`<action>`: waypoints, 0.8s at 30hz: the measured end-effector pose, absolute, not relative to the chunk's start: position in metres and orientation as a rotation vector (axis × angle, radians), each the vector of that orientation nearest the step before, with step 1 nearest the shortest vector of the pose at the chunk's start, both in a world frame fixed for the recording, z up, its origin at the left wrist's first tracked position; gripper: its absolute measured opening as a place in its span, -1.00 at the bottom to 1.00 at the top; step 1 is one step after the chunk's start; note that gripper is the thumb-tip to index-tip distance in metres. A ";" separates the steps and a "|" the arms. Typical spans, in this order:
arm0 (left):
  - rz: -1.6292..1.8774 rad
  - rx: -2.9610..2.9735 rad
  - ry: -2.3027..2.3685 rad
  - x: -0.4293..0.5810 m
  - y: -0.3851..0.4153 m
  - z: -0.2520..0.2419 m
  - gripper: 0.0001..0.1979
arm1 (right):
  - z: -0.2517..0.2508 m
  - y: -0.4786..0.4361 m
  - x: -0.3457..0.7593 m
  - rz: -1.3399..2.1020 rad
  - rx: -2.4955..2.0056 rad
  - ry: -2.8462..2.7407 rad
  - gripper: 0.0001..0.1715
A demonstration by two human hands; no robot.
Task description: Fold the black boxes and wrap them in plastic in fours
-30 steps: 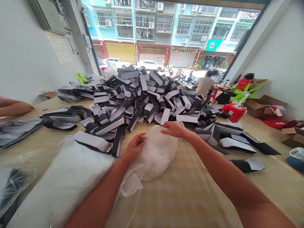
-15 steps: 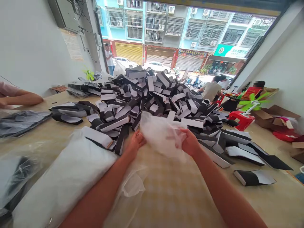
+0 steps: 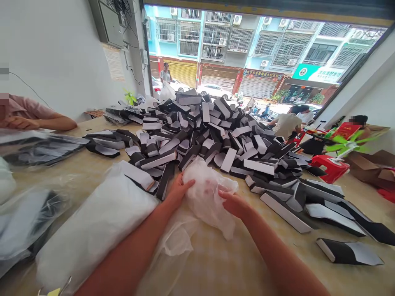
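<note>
Head view: left hand [image 3: 180,190] and right hand [image 3: 233,204] clutch a crumpled plastic bag [image 3: 207,193] on a pale tabletop [image 3: 228,267]. Black-and-white pieces [image 3: 210,142] heap just beyond, before an open shopfront [image 3: 262,49].

Left hand [image 3: 179,191]: pressed on plastic bag [image 3: 206,197]
Right hand [image 3: 234,204]: on its lower right side
Behind: heap of black-and-white pieces [image 3: 203,135]
Beneath: table [image 3: 231,263]

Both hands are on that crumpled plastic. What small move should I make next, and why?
I'd probably pull the crumpled translucent plastic flat first. It is bunched between your left hand and right hand, and no opening shows, so smoothing it should help before you reach for the heaped black-and-white pieces beyond.
</note>
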State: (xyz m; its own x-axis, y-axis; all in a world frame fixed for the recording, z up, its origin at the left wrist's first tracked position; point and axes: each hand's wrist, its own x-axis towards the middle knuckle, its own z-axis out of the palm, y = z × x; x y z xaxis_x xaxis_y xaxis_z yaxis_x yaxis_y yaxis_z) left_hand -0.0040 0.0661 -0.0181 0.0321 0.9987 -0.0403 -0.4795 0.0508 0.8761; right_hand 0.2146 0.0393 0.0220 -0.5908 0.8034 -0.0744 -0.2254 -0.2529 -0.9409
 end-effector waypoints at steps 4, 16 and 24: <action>1.410 0.779 0.864 -0.004 0.067 -0.019 -0.34 | 0.018 0.036 0.238 1.870 -0.699 -1.424 -0.31; 1.492 0.767 0.854 -0.002 0.068 -0.020 -0.27 | 0.019 0.037 0.275 1.357 -1.240 -1.157 -0.33; 1.575 0.589 0.857 -0.004 0.074 -0.019 -0.33 | 0.018 0.034 0.272 1.155 -1.378 -1.212 -0.32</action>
State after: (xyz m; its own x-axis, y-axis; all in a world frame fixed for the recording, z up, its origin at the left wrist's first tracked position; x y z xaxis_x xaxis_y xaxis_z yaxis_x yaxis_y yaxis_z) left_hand -0.0041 0.0737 -0.0193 -0.1835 0.9789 -0.0897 -0.6073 -0.0411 0.7934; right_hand 0.2724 0.0337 0.0175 0.0687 0.9954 -0.0669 0.1151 -0.0745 -0.9906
